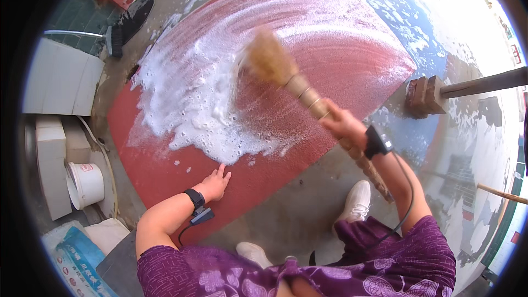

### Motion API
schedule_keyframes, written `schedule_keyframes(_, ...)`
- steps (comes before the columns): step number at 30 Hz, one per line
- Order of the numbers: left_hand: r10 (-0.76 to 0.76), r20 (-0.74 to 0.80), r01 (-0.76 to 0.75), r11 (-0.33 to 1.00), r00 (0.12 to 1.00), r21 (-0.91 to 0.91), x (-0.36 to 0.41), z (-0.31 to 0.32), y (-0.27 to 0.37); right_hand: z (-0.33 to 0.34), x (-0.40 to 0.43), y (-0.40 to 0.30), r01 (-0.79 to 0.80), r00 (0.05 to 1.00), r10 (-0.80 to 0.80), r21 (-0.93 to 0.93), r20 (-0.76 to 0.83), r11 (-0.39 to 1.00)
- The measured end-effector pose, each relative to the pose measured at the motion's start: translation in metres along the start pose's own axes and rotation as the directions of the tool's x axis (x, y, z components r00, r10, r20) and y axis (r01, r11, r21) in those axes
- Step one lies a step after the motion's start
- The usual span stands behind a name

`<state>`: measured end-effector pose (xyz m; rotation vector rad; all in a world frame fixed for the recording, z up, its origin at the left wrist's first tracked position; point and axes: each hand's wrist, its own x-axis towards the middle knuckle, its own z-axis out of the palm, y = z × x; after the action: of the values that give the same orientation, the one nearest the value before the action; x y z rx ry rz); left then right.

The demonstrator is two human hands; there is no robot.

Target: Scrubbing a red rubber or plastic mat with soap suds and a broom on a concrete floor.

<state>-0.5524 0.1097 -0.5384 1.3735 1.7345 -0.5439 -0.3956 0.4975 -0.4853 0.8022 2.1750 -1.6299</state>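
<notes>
A red mat lies on the wet ground before me, its far part streaked with suds. Thick white foam is heaped across its left and middle. My right hand grips the bound handle of a straw hand broom. The broom's bristles are blurred and lie over the edge of the foam. My left hand holds nothing, its fingers apart and pointing at the near edge of the foam. Whether its fingertips touch the mat, I cannot tell.
A wooden post rests against brownish blocks near the mat's right corner. On the left are a push brush, a pale panel, a white bucket, a hose and a blue-and-white sack. Sudsy water covers ground beyond.
</notes>
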Motion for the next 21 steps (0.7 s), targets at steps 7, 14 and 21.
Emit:
schedule_keyframes(7,0.034,-0.055,-0.036,0.999,0.998,-0.032,0.019,0.001,0.000,-0.078,-0.034,0.133,0.274,0.856,0.150,0.679,-0.495,0.681)
schedule_keyframes(14,0.007,-0.023,-0.007,1.000,1.000,-0.016,0.010,0.003,-0.003,0.033,-0.081,0.129,0.106,0.853,0.395,0.854,-0.342,0.509)
schedule_keyframes(21,0.014,0.023,-0.014,1.000,1.000,0.020,0.018,0.002,0.000,-0.055,-0.069,0.048,0.276,0.841,0.144,0.641,-0.522,0.716)
